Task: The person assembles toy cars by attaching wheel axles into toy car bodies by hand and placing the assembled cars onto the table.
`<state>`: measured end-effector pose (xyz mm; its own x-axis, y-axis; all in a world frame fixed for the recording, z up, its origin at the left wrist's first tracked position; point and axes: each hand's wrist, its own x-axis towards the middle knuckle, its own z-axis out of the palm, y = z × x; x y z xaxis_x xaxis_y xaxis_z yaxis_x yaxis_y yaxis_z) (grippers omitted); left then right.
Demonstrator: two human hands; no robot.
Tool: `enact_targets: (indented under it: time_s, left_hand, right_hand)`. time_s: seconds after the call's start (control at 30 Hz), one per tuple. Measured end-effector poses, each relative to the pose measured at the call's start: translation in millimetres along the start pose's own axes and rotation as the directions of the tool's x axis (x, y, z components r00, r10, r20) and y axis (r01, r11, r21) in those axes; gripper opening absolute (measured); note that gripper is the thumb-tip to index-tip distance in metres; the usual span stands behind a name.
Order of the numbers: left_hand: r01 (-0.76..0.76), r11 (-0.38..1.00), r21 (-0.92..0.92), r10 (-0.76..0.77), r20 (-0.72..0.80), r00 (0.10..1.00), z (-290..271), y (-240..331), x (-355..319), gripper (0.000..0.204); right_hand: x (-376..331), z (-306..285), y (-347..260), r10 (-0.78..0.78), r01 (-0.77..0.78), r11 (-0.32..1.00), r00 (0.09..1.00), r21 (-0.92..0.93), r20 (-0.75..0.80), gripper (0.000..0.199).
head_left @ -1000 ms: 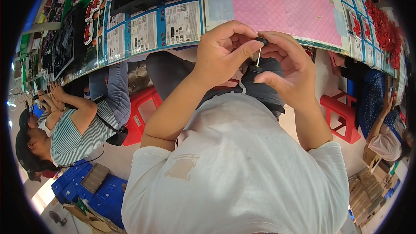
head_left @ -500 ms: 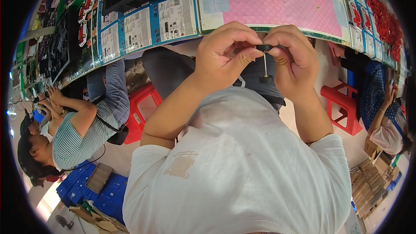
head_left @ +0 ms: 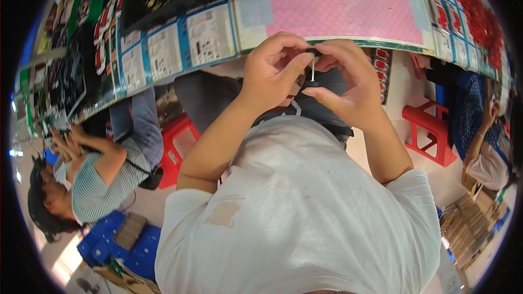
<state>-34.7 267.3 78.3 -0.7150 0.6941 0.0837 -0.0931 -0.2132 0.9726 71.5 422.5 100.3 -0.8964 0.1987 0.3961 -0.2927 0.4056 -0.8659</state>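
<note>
Overhead, the long workbench with its pink dotted mat (head_left: 348, 5) runs past. My left hand (head_left: 269, 73) and right hand (head_left: 348, 84) meet below its edge, both pinched shut on a small black part (head_left: 314, 53) with a thin pale pin (head_left: 312, 69), seemingly mid-assembly, not yet set down.

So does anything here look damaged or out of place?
One thing: the white shirt has a brownish, worn-looking patch near its left shoulder. Otherwise nothing stands out; both hands hold a small black part with a thin pin.
</note>
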Motion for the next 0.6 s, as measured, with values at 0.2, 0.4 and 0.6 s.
enact_targets:
  time_s: [0.2, 0.4, 0.6]
  left_hand:
    - [0.02, 0.952, 0.304, 0.006, -0.085, 0.996, -44.8, -33.1, 13.6, 0.007]
    - [0.097, 0.879, 0.466, 0.023, -0.245, 0.969, -88.0, -67.2, 30.0, 0.007]
    - [0.028, 0.709, 0.705, 0.133, -0.173, 0.976, -69.3, -61.0, 33.0, 0.006]
  right_hand:
    - [-2.6, -75.0, 84.7, 0.211, -0.289, 0.942, 0.907, -0.173, -0.363, 0.046]
    - [7.7, -238.7, 156.9, -0.085, -0.616, 0.628, 0.552, -0.475, -0.829, 0.068]
    - [5.7, -317.7, 224.5, -0.065, -0.693, 0.385, 0.639, -0.61, -0.767, 0.067]
